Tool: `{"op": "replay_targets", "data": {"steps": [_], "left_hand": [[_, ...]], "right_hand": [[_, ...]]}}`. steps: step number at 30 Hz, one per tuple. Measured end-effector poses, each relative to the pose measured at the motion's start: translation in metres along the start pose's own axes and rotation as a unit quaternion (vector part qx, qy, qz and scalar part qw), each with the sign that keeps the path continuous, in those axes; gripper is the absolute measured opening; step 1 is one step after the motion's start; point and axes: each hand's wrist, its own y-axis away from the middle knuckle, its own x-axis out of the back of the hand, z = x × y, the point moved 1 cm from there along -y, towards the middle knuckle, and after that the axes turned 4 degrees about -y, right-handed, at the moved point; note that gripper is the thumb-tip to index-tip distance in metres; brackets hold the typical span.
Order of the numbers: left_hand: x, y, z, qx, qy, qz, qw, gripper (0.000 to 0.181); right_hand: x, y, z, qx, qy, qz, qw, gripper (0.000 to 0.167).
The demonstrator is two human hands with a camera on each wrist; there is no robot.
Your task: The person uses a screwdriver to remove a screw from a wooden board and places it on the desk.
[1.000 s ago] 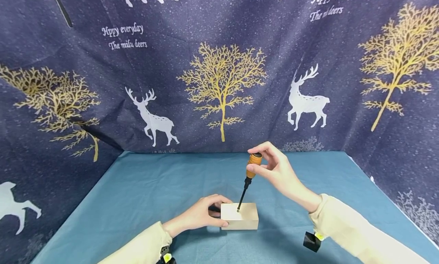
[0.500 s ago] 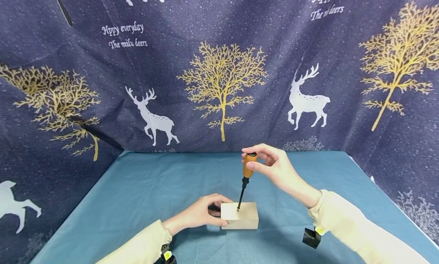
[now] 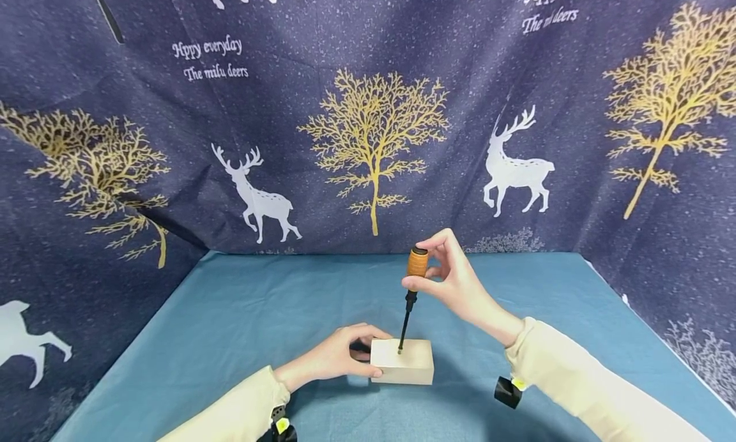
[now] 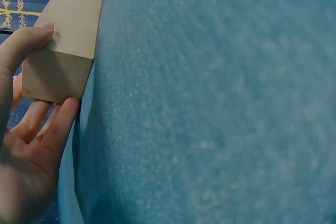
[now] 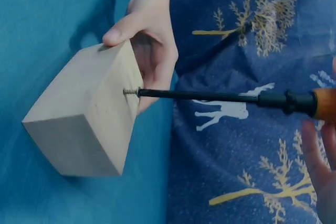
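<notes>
A pale wooden block (image 3: 411, 370) lies on the blue cloth. My left hand (image 3: 340, 354) grips its left end, thumb on the near side and fingers round the far side, also visible in the left wrist view. A screw (image 5: 130, 92) stands partly out of the block's top face; its threads show in the right wrist view. On the screw's head rests the tip of a screwdriver (image 3: 417, 264) with an orange and black handle and a dark shaft (image 5: 199, 96). Slightly tilted to the right, that handle is pinched near its upper part between thumb and fingers of my right hand (image 3: 457, 281).
Blue cloth (image 3: 253, 314) covers the table. A dark blue curtain (image 3: 322, 193) with deer and golden trees hangs behind and at both sides. A black wrist device (image 3: 508, 392) hangs beneath the right sleeve.
The right hand's fingers have rolled round the screwdriver handle and shifted their hold. The handle has swung a little left, more upright. Left hand and block stay put.
</notes>
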Motion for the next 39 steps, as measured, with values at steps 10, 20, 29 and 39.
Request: {"op": "replay_targets", "data": {"steps": [10,20,29,39], "left_hand": [[0.001,-0.001,0.0,0.005,-0.001,0.001,1.0,0.049],[0.0,-0.001,-0.001,0.006,-0.001,0.005,1.0,0.049],[-0.001,-0.002,-0.002,0.01,0.0,0.007,0.9999,0.05],[-0.001,-0.001,-0.003,0.008,0.002,0.006,0.9999,0.05]], "right_hand": [[0.004,-0.002,-0.011,-0.014,0.012,-0.001,0.9998,0.038],[0.008,-0.006,-0.001,0.049,-0.098,-0.145,0.9833,0.042],[-0.008,-0.001,-0.012,0.021,0.064,-0.02,0.9975,0.048],[-0.004,-0.005,-0.015,0.017,0.018,-0.05,0.9984,0.036]]}}
